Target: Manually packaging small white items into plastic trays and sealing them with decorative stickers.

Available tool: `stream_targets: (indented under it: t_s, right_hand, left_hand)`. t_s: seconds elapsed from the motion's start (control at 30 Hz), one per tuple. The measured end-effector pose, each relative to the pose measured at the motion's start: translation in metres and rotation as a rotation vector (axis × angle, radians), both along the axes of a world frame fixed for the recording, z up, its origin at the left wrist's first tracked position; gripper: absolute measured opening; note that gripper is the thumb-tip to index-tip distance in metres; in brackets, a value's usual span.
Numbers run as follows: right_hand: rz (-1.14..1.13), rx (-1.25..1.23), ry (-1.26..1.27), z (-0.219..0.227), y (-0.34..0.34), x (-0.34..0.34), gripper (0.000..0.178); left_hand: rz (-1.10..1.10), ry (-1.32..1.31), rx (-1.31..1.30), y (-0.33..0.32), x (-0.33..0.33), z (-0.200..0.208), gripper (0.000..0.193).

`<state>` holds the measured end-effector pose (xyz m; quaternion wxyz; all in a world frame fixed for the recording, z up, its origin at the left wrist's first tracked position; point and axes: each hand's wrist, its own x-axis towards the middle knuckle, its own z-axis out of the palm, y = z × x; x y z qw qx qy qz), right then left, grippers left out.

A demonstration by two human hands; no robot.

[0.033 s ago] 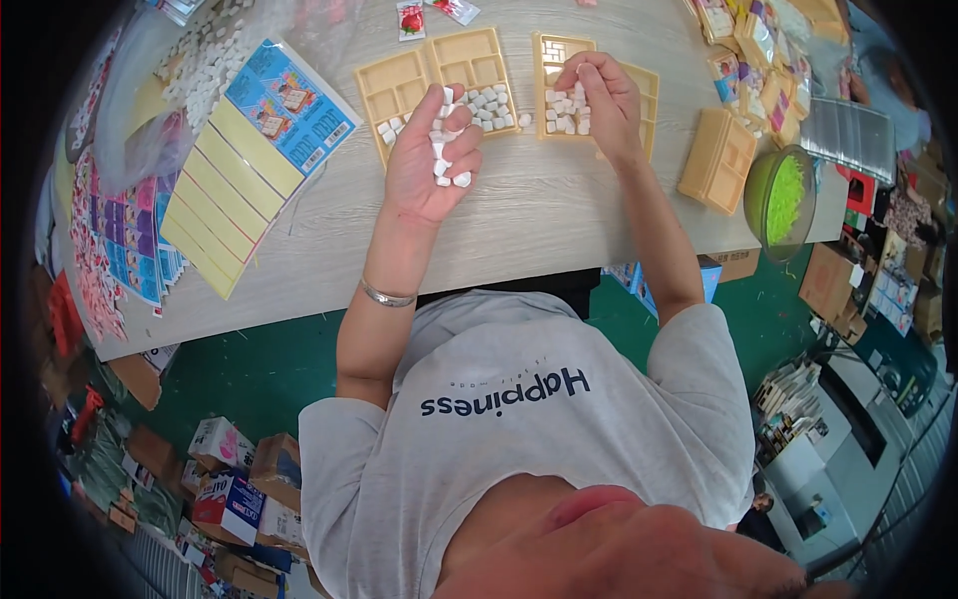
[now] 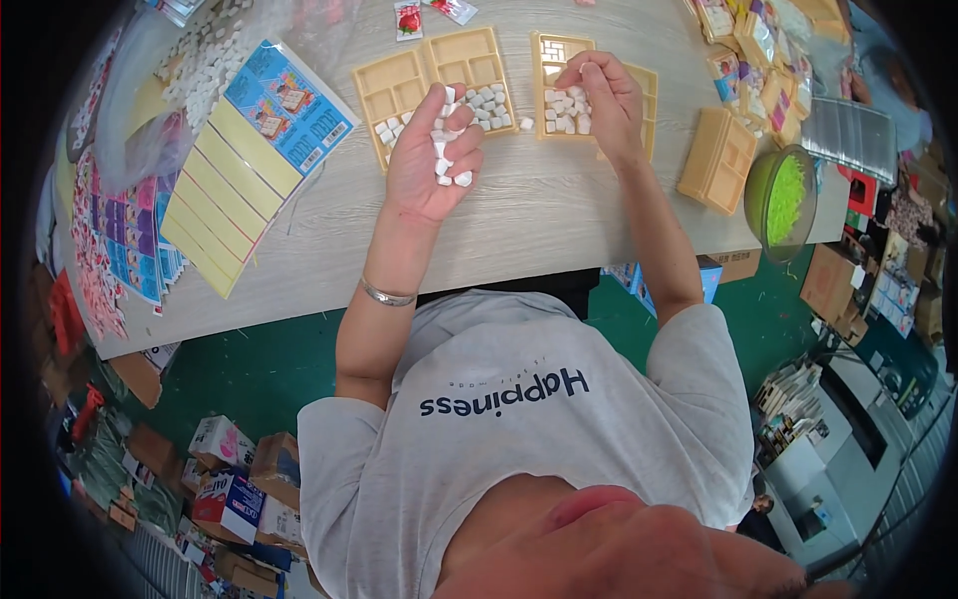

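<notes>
My left hand (image 2: 424,165), palm up, curls its fingers around several small white cubes (image 2: 442,165), over the near side of an opened beige compartment tray (image 2: 394,70). White cubes fill the near compartments of that tray. Over a second beige tray (image 2: 643,90) to the right, my right hand (image 2: 611,100) has thumb and fingertips pinched together; a pale bit shows at the tips, too small to tell apart from a nail. More white cubes lie in this tray beside the hand, below a small grid-patterned compartment. A single loose cube (image 2: 526,124) rests on the table between the trays.
A clear bag of white cubes (image 2: 205,85) lies far left, near a printed yellow and blue card sheet (image 2: 249,165). Small sachets (image 2: 408,20) sit behind the trays. At right are stacked beige trays (image 2: 717,160), a bowl of green shreds (image 2: 783,200) and packed kits (image 2: 763,60).
</notes>
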<state>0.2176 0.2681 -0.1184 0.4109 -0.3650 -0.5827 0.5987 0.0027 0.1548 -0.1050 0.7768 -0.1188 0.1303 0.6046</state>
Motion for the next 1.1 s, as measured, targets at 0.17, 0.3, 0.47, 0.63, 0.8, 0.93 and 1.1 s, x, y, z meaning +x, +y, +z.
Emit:
stream_targets:
  t_s: [0.17,0.3,0.47,0.63,0.8,0.93,1.1]
  right_hand:
    - [-0.109,-0.037,0.238,0.008,0.006,0.026,0.021]
    - [-0.242,0.152,-0.142,0.038,-0.003,0.070,0.021]
    - [-0.150,0.746,-1.007,0.036,-0.040,0.094,0.030]
    - [-0.467,0.596,-0.959,0.030,-0.071,0.101,0.032]
    - [-0.475,0.368,-1.039,0.004,-0.085,0.104,0.028]
    - [-0.507,0.342,-0.868,-0.004,-0.085,0.108,0.028]
    - [-0.565,0.286,-0.651,0.002,-0.076,0.105,0.031]
  left_hand:
    - [-0.010,0.131,-0.046,0.011,0.021,0.003,0.026]
    - [-0.035,0.170,-0.006,0.014,0.031,0.004,0.027]
    - [-0.097,0.231,0.006,0.032,0.072,0.014,0.027]
    - [-0.107,0.524,0.042,0.062,0.134,0.027,0.022]
    - [0.114,1.165,0.359,0.093,0.204,-0.006,0.019]
    - [0.270,1.567,0.470,0.092,0.221,-0.022,0.013]
    - [0.227,1.338,0.432,0.089,0.215,-0.021,0.016]
